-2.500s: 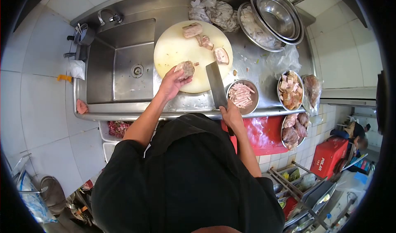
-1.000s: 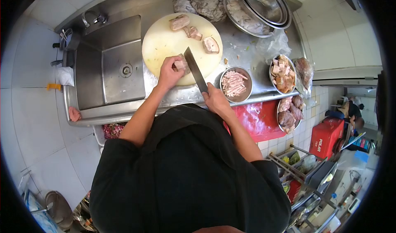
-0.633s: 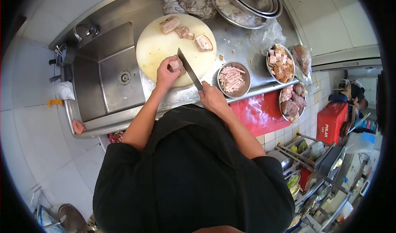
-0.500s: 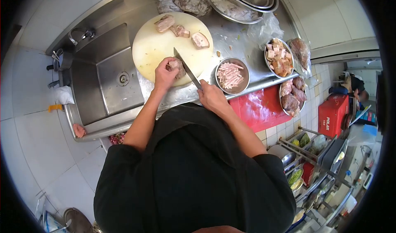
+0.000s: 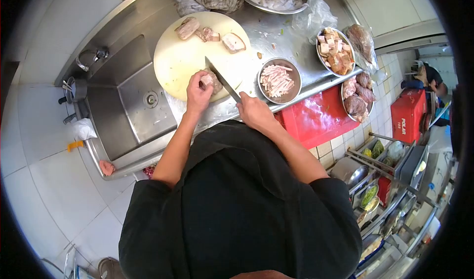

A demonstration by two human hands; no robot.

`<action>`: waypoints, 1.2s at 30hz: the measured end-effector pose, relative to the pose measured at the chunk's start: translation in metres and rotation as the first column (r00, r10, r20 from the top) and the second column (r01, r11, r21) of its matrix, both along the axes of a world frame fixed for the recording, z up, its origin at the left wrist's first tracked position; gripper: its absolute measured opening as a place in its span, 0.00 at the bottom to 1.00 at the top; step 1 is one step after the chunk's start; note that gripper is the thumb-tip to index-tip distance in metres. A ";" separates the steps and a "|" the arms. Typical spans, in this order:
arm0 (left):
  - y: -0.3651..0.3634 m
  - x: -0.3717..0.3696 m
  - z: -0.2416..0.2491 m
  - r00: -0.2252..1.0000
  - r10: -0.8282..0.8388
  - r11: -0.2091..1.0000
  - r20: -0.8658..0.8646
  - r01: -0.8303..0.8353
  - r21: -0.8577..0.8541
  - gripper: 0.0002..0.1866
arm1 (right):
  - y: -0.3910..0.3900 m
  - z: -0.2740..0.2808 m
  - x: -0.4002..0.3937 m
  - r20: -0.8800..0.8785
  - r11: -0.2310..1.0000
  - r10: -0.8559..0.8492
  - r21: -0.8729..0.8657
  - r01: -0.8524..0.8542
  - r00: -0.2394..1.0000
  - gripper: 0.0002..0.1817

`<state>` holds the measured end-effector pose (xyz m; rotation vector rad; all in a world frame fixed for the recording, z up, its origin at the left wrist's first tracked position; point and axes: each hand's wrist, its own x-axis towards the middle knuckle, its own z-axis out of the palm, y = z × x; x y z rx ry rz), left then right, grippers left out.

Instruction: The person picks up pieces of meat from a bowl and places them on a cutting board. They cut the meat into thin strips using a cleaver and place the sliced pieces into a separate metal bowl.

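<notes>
The right hand [image 5: 254,112] has its fingers closed around the handle of a cleaver [image 5: 223,81], while the left hand [image 5: 198,92] holds a piece of meat [image 5: 212,79] on the near part of a round cutting board [image 5: 170,64], thumb and fingers bent narrowly around it. The blade stands just beside the meat, seen nearly edge-on; whether it has bitten in, I cannot tell. The chief danger, as I judge it, is a nicked left finger, since the fingertips lie very near the blade and a slick, rounded piece could roll under pressure. A wet board surface might also let the meat skid. Just right of the right hand, a steel bowl [image 5: 296,88] of pale meat strips [image 5: 276,79] stands near the counter's front edge, where a stray forearm could tip it toward the red tub [image 5: 316,126] below. Farther off, a red cooler box [image 5: 409,116] carries the only writing I can read, "POLAR" in white capitals, its smaller characters too fine to make out surely.
</notes>
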<state>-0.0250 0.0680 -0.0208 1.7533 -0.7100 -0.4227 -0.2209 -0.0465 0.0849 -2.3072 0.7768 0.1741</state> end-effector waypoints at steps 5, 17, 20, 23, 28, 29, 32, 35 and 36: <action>-0.006 -0.001 0.015 0.999 0.037 0.988 0.005 -0.038 0.153 0.20 | -0.001 0.006 0.003 -0.014 1.000 0.003 0.011 -0.002 1.000 0.13; -0.014 -0.005 -0.007 0.985 0.105 0.994 -0.134 -0.104 0.015 0.16 | 0.017 0.025 -0.007 0.131 0.991 0.010 -0.135 0.008 0.991 0.13; -0.015 -0.010 0.008 0.972 0.089 0.996 -0.219 -0.093 -0.010 0.15 | 0.020 0.020 -0.015 0.172 0.982 0.004 -0.186 0.028 0.985 0.11; -0.013 0.001 -0.008 0.995 0.071 0.985 0.063 -0.080 0.154 0.16 | 0.011 0.019 -0.016 0.102 0.991 -0.116 -0.060 0.123 0.988 0.10; -0.023 -0.003 0.019 0.990 -0.115 0.986 -0.081 0.123 0.110 0.19 | -0.003 -0.001 -0.020 0.036 0.985 -0.166 0.056 0.164 0.985 0.14; -0.024 -0.002 0.018 0.985 -0.149 0.981 -0.084 0.158 0.114 0.19 | -0.005 -0.002 -0.020 0.033 0.982 -0.176 0.075 0.173 0.984 0.15; -0.028 -0.009 0.016 0.887 -0.082 0.995 0.454 0.102 -0.020 0.20 | -0.009 0.002 -0.013 0.045 0.976 -0.199 0.103 0.193 0.979 0.15; -0.021 -0.015 0.007 0.825 -0.036 0.997 0.563 0.067 -0.036 0.22 | -0.014 0.006 -0.006 0.144 0.968 -0.235 0.127 0.217 0.961 0.15; -0.017 -0.016 0.010 0.825 -0.072 0.991 0.560 0.123 -0.052 0.20 | -0.015 0.008 -0.004 0.128 0.966 -0.239 0.131 0.223 0.963 0.15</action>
